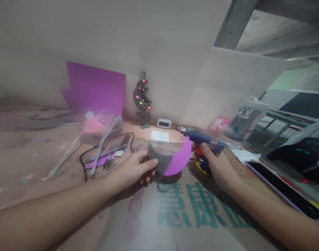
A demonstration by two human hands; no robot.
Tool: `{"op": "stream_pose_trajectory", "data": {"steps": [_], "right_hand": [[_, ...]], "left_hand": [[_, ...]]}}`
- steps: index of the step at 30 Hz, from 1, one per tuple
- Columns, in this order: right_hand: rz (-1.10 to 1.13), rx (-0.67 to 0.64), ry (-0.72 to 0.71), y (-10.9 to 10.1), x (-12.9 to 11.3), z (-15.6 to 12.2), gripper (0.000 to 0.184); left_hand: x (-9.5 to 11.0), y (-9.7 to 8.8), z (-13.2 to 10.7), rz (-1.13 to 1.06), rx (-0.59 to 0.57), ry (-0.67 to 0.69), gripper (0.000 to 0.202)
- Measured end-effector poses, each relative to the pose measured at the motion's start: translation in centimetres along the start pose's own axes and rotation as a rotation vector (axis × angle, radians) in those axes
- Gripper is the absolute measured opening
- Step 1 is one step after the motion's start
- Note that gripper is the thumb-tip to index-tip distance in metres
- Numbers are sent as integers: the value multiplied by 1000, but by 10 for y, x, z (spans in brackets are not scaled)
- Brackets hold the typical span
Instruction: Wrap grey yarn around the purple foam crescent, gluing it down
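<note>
My left hand (142, 165) pinches a crescent moon cutout (179, 160) by its left half. That half is wrapped in grey yarn (161, 161), while the right half shows bare purple card. A loose strand of yarn hangs under it. In my right hand (214, 160) is a blue glue gun (205, 138) with an orange trigger, its nozzle pointing left, just above the crescent's upper right tip. I cannot tell whether the nozzle touches the card. Against the wall hangs a finished-looking grey moon ornament (142, 96) with coloured pompoms.
A purple sheet (96, 87) leans on the wall. Glue sticks (105, 144), a pink-filled bag (96, 125), small scissors (109, 162) and a black cable (82, 160) lie left. A small white clock (164, 123) stands behind; a tablet (282, 188) lies right. Printed cardboard (149, 216) covers the front.
</note>
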State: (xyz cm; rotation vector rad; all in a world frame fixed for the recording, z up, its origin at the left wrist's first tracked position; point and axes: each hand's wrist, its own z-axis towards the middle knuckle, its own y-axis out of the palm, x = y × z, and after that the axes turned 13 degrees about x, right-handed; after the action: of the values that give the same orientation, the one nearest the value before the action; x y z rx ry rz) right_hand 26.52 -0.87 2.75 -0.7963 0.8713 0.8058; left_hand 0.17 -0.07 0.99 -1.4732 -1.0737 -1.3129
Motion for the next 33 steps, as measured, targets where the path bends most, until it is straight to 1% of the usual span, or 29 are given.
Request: {"op": "stream_pose_trajectory", "data": {"steps": [4, 7, 10, 11, 12, 14, 15, 17, 20, 23, 27, 29, 31, 32, 33], "right_hand": [[25, -45, 51, 3, -4, 7, 39], [16, -152, 3, 10, -8, 19, 38], [-60, -265, -58, 24, -9, 42, 37], [-82, -280, -82, 30, -8, 51, 36], [-119, -279, -107, 37, -6, 61, 36], [-286, -212, -168, 51, 2, 79, 32], [-341, -204, -202, 57, 7, 88, 30], [-412, -179, -198, 67, 18, 100, 29], [-480, -204, -162, 73, 31, 109, 28], [-521, -233, -165, 67, 30, 108, 28], [-513, -224, -221, 50, 16, 95, 33], [-463, -178, -279, 41, 10, 80, 36], [-402, -142, -330, 34, 5, 59, 37], [-400, -158, -349, 31, 4, 47, 38], [-404, -214, -367, 29, 2, 36, 39]], "left_hand": [[3, -1, -1, -5, -21, -17, 27], [4, -1, -1, -13, -30, -28, 28], [5, -1, -1, 1, -20, -14, 31], [4, 0, -1, 5, -15, -14, 32], [4, 0, -1, 9, -8, -14, 32], [3, 0, -1, 11, 5, -10, 32], [2, 0, -1, 11, 10, -2, 32], [1, 0, 0, 9, 15, 17, 31], [1, 1, 0, -6, 23, 27, 30], [1, 1, 1, -43, 34, 27, 29], [0, 1, 2, -113, 90, 8, 28], [-1, 1, 3, -134, 114, -8, 27], [-2, 0, 3, -152, 117, -12, 28], [-2, 0, 4, -160, 111, -8, 29], [-2, 0, 4, -160, 106, -4, 30]]}}
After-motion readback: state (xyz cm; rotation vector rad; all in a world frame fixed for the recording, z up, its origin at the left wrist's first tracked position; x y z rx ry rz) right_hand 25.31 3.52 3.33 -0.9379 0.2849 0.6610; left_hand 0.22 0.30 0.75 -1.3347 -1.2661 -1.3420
